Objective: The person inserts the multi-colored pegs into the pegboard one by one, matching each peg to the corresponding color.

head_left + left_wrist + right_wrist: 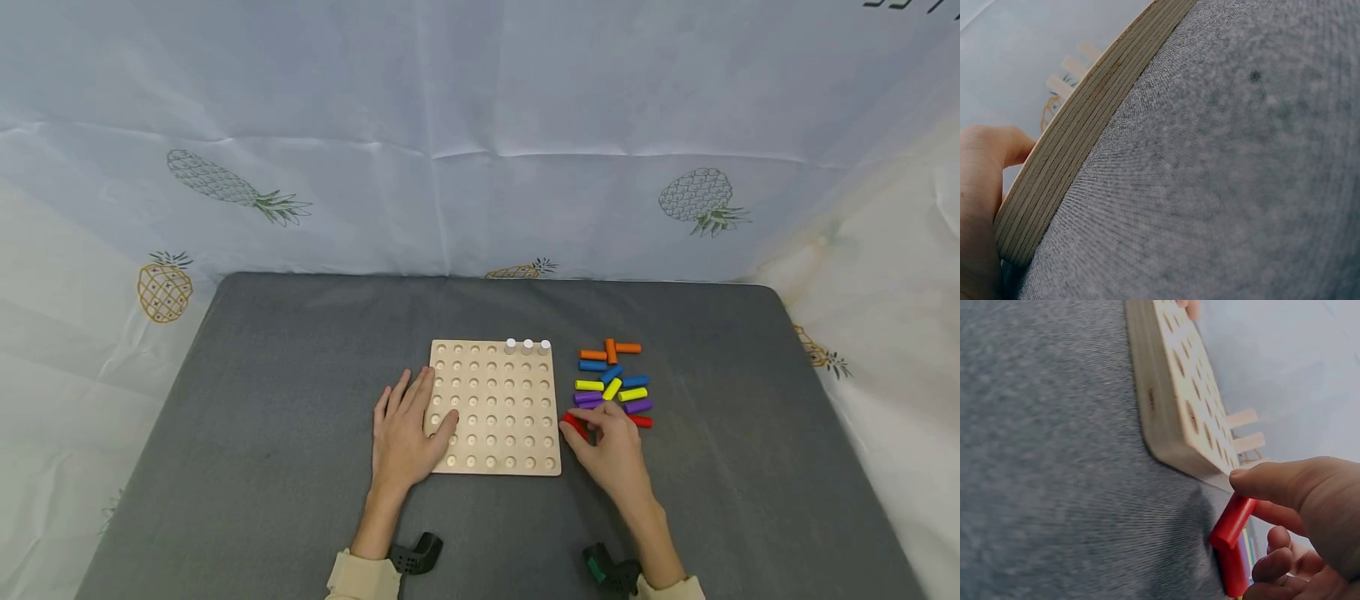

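A square wooden pegboard (491, 408) with rows of round holes lies on the table. Three white pegs (527, 345) stand upright in its far row, at the right end. My left hand (406, 429) rests at the board's left edge, fingers extended and thumb lying over the top. Just off the right edge, my right hand (611, 442) pinches a red peg (1234, 520) between thumb and index finger. Another red peg (1232, 570) lies close beneath it in the right wrist view; I cannot tell whether they touch.
Right of the board lie loose pegs in groups: orange pegs (611, 352), blue pegs (592, 366), yellow pegs (588, 385) and purple pegs (638, 407). A further red peg (641, 422) shows beside my right hand. Grey cloth (300, 400) covers the table, with a pineapple-print curtain (465, 208) behind.
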`<state>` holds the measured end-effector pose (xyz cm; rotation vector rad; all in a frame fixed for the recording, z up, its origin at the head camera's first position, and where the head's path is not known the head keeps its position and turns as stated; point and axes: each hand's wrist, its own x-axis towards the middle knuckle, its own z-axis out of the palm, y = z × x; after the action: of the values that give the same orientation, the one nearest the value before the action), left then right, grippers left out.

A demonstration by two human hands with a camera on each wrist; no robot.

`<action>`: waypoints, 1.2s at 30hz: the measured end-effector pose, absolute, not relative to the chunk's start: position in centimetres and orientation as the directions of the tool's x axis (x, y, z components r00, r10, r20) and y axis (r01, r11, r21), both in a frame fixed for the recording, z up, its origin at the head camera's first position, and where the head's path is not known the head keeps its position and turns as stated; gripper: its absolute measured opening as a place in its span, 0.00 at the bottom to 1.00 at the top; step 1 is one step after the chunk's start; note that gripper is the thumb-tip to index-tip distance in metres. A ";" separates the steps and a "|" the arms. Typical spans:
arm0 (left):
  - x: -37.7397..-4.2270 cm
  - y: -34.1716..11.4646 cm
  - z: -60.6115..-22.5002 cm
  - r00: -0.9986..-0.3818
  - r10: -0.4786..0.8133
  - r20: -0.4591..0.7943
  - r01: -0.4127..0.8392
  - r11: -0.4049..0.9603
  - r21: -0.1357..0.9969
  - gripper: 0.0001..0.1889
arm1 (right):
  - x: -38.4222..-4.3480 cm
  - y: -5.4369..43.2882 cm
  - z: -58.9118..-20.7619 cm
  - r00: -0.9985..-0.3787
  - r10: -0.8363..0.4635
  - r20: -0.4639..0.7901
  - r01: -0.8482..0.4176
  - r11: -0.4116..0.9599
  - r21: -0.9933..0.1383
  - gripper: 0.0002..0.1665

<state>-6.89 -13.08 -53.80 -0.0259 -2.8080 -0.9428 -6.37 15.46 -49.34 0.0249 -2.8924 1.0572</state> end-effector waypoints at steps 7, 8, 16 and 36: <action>-6.8 -13.0 -53.8 -0.980 -0.043 0.193 0.083 0.799 0.596 0.38 | -7.0 15.5 -48.6 -0.994 0.024 0.108 -0.054 0.749 -0.660 0.14; -6.8 -13.0 -53.8 -0.979 -0.042 0.201 0.087 0.800 0.594 0.38 | -7.1 15.5 -48.5 -0.993 0.026 0.112 -0.055 0.747 -0.662 0.14; -6.8 -13.0 -53.9 -0.976 -0.041 0.216 0.096 0.801 0.591 0.38 | -8.1 15.2 -47.7 -0.988 0.013 0.153 -0.098 0.716 -0.691 0.15; -6.9 -13.0 -53.8 -0.976 -0.040 0.216 0.097 0.802 0.589 0.38 | -10.2 13.5 -47.0 -0.989 -0.019 0.148 -0.125 0.647 -0.752 0.11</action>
<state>-6.86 -12.98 -53.84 -0.0444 -2.7721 -0.9229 -10.15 13.51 -46.98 0.1200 -2.7342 1.2640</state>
